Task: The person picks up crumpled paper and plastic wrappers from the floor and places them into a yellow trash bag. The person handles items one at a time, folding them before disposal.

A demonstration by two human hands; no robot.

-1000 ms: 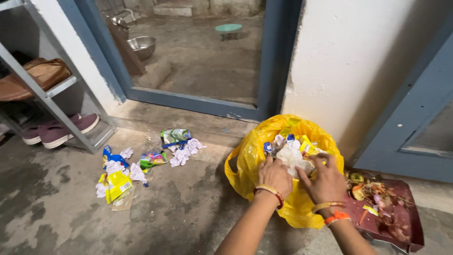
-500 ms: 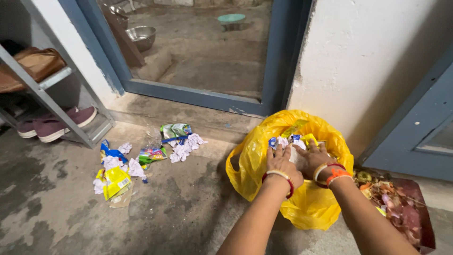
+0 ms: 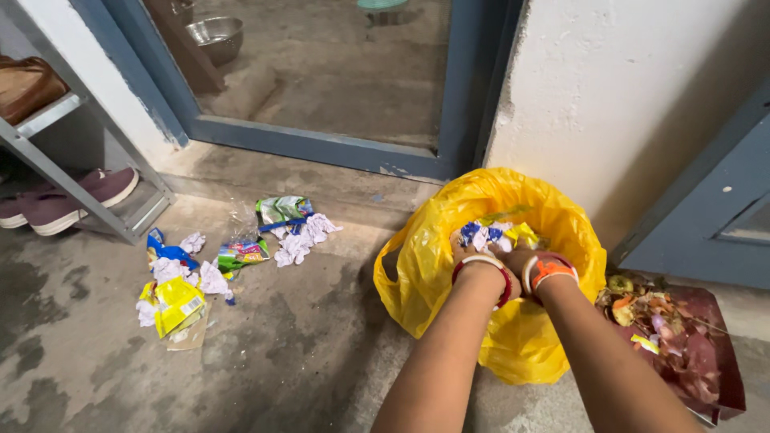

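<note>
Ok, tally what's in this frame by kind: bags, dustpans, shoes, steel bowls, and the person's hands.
Yellow plastic bag: 1
Dark red dustpan of scraps: 1
Maroon shoes on the rack: 2
Steel bowl beyond the doorway: 1
Hands, left hand and right hand, both pushed down into the bag: 2
Total: 7
</note>
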